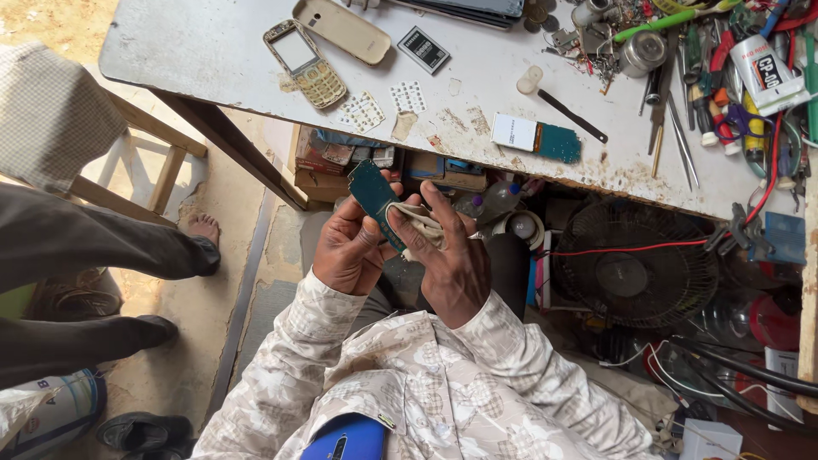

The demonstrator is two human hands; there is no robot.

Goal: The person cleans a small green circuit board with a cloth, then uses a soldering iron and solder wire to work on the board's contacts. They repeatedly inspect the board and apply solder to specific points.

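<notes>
I see my left hand (349, 251) at the centre of the frame, below the desk (213, 51) edge; its fingers are curled around a teal board (373, 192), thumb on the near face, so the board stands tilted with its top toward the upper left; my right hand (452, 260) sits just beside it, fingers pinching a pale cloth (419, 223) that is pressed against the board's lower right edge; both hands touch at the fingertips over the cloth.

On the desk above, a gold keypad phone front (304, 62) lies at upper centre-left, with a beige back cover (343, 28) just beside it and a dark battery (423, 48) to the right; two white keypad mats (383, 104) lie below these; further right, near the desk's front edge, a second teal board with a white screen (535, 136); a heap of tools (724, 85) and a white glue tube (767, 72) fill the upper right.

Below the desk at right stands a black fan (635, 277); at the left edge of the frame another person's legs (94, 247) and bare foot show beside a wooden stool (153, 170).
</notes>
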